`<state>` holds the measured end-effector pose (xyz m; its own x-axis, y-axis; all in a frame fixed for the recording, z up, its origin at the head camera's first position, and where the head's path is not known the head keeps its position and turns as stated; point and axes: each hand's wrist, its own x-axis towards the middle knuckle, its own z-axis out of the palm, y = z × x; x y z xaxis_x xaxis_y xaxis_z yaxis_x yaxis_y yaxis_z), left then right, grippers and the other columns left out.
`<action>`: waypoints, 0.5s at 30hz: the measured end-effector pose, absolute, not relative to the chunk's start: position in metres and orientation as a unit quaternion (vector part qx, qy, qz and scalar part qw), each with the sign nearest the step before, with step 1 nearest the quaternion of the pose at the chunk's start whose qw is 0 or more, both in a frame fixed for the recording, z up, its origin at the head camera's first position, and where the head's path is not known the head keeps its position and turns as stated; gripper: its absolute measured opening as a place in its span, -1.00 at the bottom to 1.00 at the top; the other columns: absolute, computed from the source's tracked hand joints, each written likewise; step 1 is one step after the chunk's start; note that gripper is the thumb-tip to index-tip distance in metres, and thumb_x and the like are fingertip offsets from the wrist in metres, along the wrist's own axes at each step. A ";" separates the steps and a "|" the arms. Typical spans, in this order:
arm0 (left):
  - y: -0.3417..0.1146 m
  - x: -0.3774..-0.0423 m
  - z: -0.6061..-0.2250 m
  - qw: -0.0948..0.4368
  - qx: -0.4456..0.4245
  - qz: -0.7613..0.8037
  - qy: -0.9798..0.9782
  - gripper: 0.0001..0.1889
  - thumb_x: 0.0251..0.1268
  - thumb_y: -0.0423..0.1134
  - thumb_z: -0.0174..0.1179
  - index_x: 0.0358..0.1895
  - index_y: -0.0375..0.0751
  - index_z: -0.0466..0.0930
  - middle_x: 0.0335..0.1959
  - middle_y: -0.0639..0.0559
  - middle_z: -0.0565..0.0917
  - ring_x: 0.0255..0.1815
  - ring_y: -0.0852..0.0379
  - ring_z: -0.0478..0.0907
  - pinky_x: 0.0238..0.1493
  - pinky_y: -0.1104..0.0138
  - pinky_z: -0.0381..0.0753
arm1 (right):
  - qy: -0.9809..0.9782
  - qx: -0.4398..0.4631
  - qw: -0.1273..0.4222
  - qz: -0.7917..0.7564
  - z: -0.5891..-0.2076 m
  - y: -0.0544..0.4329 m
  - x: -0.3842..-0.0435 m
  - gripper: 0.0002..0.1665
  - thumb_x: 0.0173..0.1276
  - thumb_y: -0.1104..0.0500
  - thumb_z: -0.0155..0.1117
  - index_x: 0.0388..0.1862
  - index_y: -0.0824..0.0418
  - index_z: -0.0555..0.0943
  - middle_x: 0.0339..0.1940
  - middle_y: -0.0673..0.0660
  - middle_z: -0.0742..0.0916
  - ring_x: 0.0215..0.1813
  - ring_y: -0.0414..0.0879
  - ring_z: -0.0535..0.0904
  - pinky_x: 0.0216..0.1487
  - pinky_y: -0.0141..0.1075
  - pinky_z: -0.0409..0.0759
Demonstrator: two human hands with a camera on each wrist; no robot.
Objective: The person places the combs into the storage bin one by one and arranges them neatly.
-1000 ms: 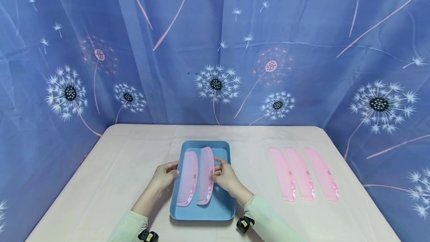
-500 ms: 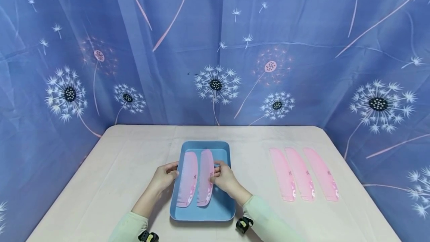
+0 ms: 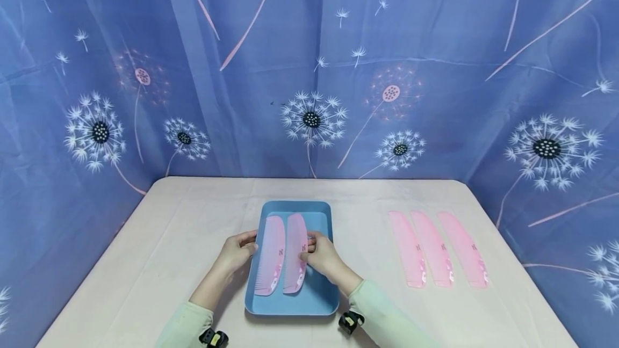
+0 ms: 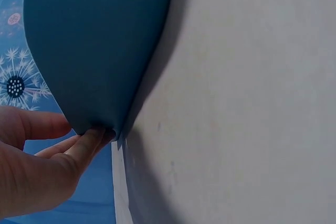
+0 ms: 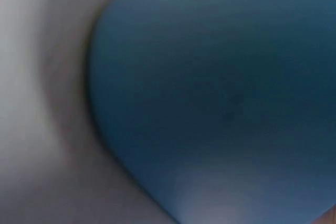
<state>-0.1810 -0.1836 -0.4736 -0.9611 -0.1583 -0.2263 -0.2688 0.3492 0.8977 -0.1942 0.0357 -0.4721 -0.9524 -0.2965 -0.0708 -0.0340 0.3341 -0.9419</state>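
Low in the middle of the head view, pinching the left edge of a blue tray (image 3: 319, 294) with the fingers of the left hand (image 3: 236, 254). Just right of that, pinching a pink comb (image 3: 293, 254) by its round back with the fingers of the right hand (image 3: 325, 256), inside the tray's edges. Cannot tell if touching the tray bottom with it. Just left of it, another pink comb (image 3: 271, 256) in the tray, teeth to the left. At the right of the frame, three more pink combs (image 3: 433, 251) side by side on the pale surface (image 3: 193, 205). Across the top, a blue curtain (image 3: 242, 106) with puffy flowers.
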 end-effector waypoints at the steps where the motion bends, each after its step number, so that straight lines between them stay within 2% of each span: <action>1: -0.184 -0.181 -0.473 0.049 -0.130 0.556 0.819 -0.55 0.27 -0.47 0.00 0.25 -0.43 0.43 0.16 -0.35 0.52 0.22 -0.27 0.43 0.22 0.01 0.49 | 0.812 -0.103 0.116 -0.562 -0.471 0.035 -0.194 -0.26 0.13 0.46 0.28 0.27 0.66 0.23 -0.16 0.30 0.59 -0.16 0.01 0.60 -0.19 -0.28 0.69; 5: -0.184 -0.181 -0.472 0.048 -0.130 0.552 0.822 -0.55 0.27 -0.47 0.00 0.25 -0.43 0.43 0.16 -0.36 0.51 0.23 -0.29 0.41 0.23 0.00 0.48 | 0.828 -0.108 0.118 -0.537 -0.467 0.035 -0.190 -0.23 0.15 0.40 0.31 0.29 0.65 0.22 -0.10 0.31 0.60 -0.05 0.11 0.60 -0.06 -0.16 0.67; 10: -0.183 -0.181 -0.472 0.047 -0.129 0.552 0.822 -0.55 0.26 -0.48 0.00 0.24 -0.44 0.43 0.15 -0.36 0.52 0.22 -0.29 0.42 0.23 0.00 0.48 | 0.842 -0.111 0.119 -0.514 -0.460 0.036 -0.186 -0.23 0.18 0.33 0.32 0.31 0.60 0.24 0.09 0.44 0.55 0.15 0.28 0.51 0.14 0.04 0.56; 15: -0.183 -0.181 -0.471 0.048 -0.126 0.555 0.821 -0.55 0.25 -0.48 0.01 0.24 -0.46 0.42 0.15 -0.38 0.51 0.21 -0.28 0.43 0.23 0.01 0.49 | 0.839 -0.121 0.119 -0.517 -0.448 0.040 -0.182 -0.26 0.20 0.32 0.31 0.31 0.56 0.26 0.19 0.48 0.50 0.20 0.31 0.47 0.14 0.06 0.56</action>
